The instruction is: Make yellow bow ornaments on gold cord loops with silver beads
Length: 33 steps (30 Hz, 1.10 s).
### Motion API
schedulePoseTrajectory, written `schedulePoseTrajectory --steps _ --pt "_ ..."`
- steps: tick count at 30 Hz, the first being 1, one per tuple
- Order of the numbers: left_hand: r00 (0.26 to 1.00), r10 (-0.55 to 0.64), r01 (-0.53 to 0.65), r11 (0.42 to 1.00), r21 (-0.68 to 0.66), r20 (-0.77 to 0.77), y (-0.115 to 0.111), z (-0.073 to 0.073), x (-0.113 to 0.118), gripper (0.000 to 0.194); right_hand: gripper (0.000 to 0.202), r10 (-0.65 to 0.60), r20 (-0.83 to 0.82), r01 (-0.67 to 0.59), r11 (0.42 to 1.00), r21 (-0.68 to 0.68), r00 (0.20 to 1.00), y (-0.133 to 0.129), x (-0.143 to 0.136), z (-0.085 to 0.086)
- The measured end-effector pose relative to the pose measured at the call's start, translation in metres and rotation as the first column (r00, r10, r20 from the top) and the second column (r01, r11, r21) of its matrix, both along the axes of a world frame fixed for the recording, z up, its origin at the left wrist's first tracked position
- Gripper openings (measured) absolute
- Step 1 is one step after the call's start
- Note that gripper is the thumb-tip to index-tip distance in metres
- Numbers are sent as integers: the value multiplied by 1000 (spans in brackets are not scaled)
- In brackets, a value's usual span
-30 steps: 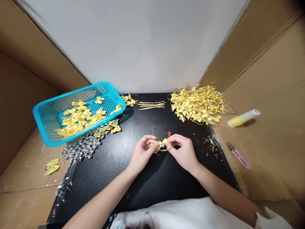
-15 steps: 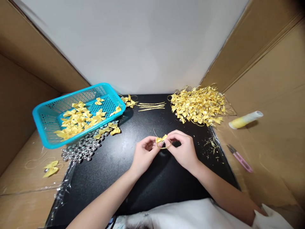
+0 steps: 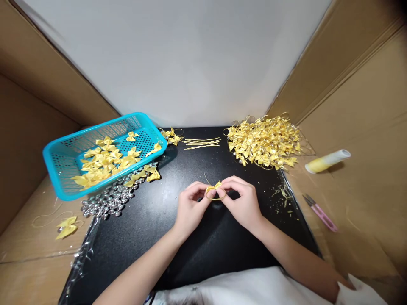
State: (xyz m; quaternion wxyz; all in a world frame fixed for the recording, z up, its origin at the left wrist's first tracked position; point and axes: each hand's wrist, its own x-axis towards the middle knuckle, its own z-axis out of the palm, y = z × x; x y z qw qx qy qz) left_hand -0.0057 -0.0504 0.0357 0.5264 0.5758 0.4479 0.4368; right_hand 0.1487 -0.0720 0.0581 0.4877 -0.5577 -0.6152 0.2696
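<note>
Between my two hands, above the black tabletop (image 3: 140,241), is a small yellow ribbon bow (image 3: 217,185) with a loop of gold cord (image 3: 216,198) hanging toward me. My left hand (image 3: 193,203) pinches the bow's left side between thumb and fingers. From the other side my right hand (image 3: 240,199) pinches it too, thumb and fingertips closed. A thin loose end of cord (image 3: 206,178) sticks up beyond the left fingertips. The fingers cover much of the bow, and its centre is partly hidden.
At left, a blue basket (image 3: 52,173) holds yellow bows, with silver beads (image 3: 106,201) beside it. Gold cord pieces (image 3: 202,143) lie at the back, near a heap of finished-looking bows (image 3: 263,142). Pink thread snips (image 3: 321,214) and a paper tube (image 3: 328,161) rest on cardboard at right.
Both hands have shifted slightly left. My right thumb has come closer to my left thumb, so less of the bow shows. Both hands still grip it.
</note>
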Motion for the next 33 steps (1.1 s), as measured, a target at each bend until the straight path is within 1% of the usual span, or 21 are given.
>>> schedulePoseTrajectory --steps 2,4,6,7,9,10,11,13,14,16,19,22,25,27,30,33 --pt "1000 21 -20 1000 10 -20 0 0 -1 14 10 -20 17 20 1000 14 1000 -2 0 -2" --pt "998 47 -46 999 15 -46 0 -1 -1 13 19 -53 63 50 998 48 997 -8 0 -5" --pt "995 60 -59 998 14 -82 -1 -2 -2 13 28 -31 133 23 998 62 991 -16 -3 -9" --pt "993 54 -53 999 11 -101 -2 -3 -3 14 28 6 171 -15 998 53 985 -21 -4 -11" --pt "988 21 -20 1000 8 -150 -3 -4 -4 14 17 62 238 -68 998 18 969 -28 -8 -14" --pt "983 3 0 1000 14 -185 -3 -4 -5 13 15 58 264 -60 998 1 963 -30 -9 -15" --pt "973 -13 19 999 26 -232 -4 -4 -6 12 17 38 287 -34 999 -18 957 -30 -10 -16" --pt "940 -22 54 995 84 -340 -6 -4 -9 11 22 9 315 15 997 -75 949 -27 -10 -16" --pt "920 -20 75 989 125 -391 -7 -4 -11 11 21 20 319 19 993 -118 948 -25 -9 -16" --pt "883 -14 127 969 210 -469 -11 -4 -14 11 19 80 304 -12 976 -218 949 -18 -6 -16" --pt "836 -18 214 931 295 -548 -17 -5 -17 10 27 177 244 -88 937 -337 954 -9 -3 -19" --pt "769 -35 288 911 297 -638 -23 -7 -19 11 37 264 184 -178 905 -385 947 -3 -2 -26" --pt "701 -44 334 902 274 -711 -27 -7 -21 11 40 320 135 -243 882 -403 938 0 -3 -32" --pt "678 -33 343 898 277 -734 -28 -7 -24 12 34 321 101 -256 878 -405 942 0 -3 -34" --pt "658 0 345 889 301 -753 -30 -7 -27 11 22 281 59 -235 887 -397 958 -3 -5 -38" --pt "642 45 354 868 348 -765 -32 -9 -28 12 19 218 31 -190 905 -380 975 -8 -10 -40"
